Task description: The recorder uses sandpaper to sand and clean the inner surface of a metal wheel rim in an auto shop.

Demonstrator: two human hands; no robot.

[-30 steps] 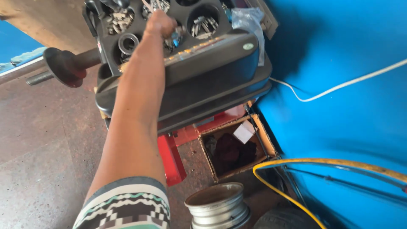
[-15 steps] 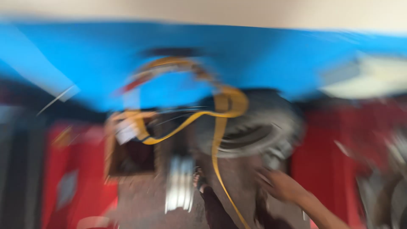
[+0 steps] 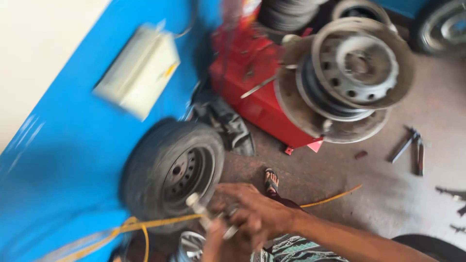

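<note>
Metal tool [image 3: 200, 207], blurred, sits gripped in both hands: right hand [image 3: 255, 211] curled over it, left hand [image 3: 225, 242] closed beneath. Tyre [image 3: 170, 167] leans just behind, yellow hose [image 3: 145, 224] across it; red machine [image 3: 257, 97] holds a bare rim [image 3: 357, 65].

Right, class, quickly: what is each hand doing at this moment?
Right hand: closed around a small light-tipped tool, in front of the tyre.
Left hand: low by the same tool; too blurred to tell its grip.
</note>
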